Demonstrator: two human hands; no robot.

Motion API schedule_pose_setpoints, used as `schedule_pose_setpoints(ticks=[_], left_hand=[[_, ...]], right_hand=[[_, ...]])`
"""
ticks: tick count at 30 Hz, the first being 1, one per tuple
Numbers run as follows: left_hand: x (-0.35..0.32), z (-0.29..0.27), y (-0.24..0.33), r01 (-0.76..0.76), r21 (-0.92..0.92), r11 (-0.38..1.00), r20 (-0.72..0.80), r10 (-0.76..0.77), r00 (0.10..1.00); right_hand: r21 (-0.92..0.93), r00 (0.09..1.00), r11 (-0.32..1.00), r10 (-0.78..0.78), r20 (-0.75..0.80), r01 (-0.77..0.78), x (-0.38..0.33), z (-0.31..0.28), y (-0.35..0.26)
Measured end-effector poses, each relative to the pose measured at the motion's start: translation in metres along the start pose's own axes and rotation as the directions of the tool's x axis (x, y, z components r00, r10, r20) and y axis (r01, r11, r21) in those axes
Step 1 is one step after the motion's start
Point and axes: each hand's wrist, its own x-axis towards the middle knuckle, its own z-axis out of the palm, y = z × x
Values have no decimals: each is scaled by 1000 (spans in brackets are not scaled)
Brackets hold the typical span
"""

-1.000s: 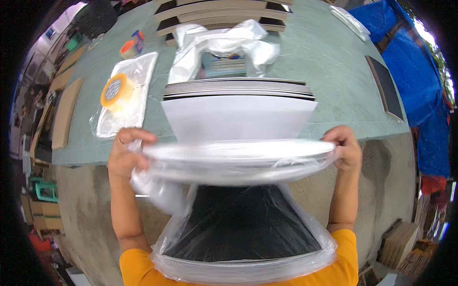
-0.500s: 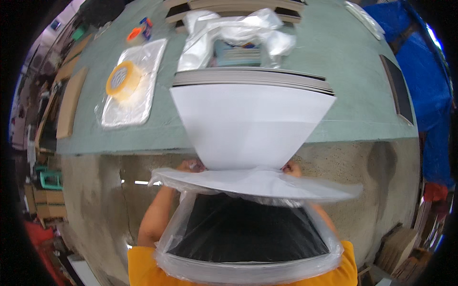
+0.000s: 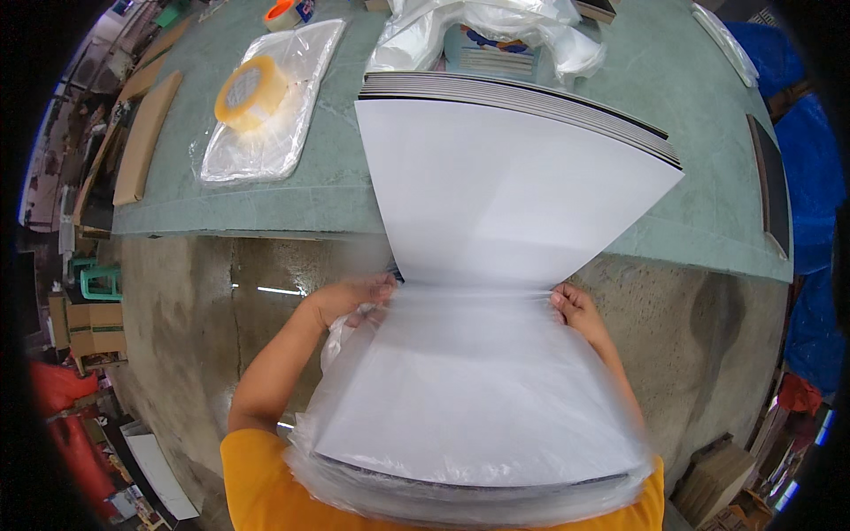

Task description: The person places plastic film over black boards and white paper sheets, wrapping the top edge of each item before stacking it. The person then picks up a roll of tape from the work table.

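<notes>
A stack of white-faced boards (image 3: 505, 177) with dark edges lies over the table's near edge and points toward me. Clear plastic film (image 3: 328, 425) wraps a white sheet (image 3: 478, 398) close to my body, and a dark edge shows along its near side. My left hand (image 3: 359, 299) pinches the gathered film at the left of the narrow middle, its fingers partly blurred. At the right side of the same place, my right hand (image 3: 574, 308) has its fingers closed on the film's edge. Whether the sheet and the stack join under the film I cannot tell.
On the green table (image 3: 274, 208) a yellowish tape roll (image 3: 252, 91) rests on a pile of clear plastic bags (image 3: 266, 150). An orange tape roll (image 3: 282, 15) and crumpled plastic (image 3: 416, 35) are farther back. A dark board (image 3: 768, 186) lies at the right edge.
The white sheet, seen nearly edge-on before, now lies flat toward me and covers the black panel. Both hands show more fully at its sides. The whole view has shifted, with the table higher up.
</notes>
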Motion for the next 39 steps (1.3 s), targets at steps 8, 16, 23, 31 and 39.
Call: schedule_pose_setpoints(ticks=[8, 16, 23, 31, 39], left_hand=[[89, -16, -49, -132, -141, 981, -152, 111, 982], [36, -19, -9, -223, 435, 872, -380, 403, 833], [-113, 39, 76, -843, 268, 467, 739, 461, 490], [81, 58, -8, -540, 793, 282, 198, 720, 665], [-62, 129, 152, -972, 234, -26, 320, 946, 52]], right_hand=[[-103, 904, 989, -139, -404, 107, 50, 24, 112], [-82, 791, 879, -459, -404, 469, -38, -35, -85], [295, 108, 713, -461, 881, 636, -72, 13, -149], [-550, 829, 766, 40, 558, 334, 16, 29, -34], [47, 824, 870, -481, 300, 491, -33, 55, -192]])
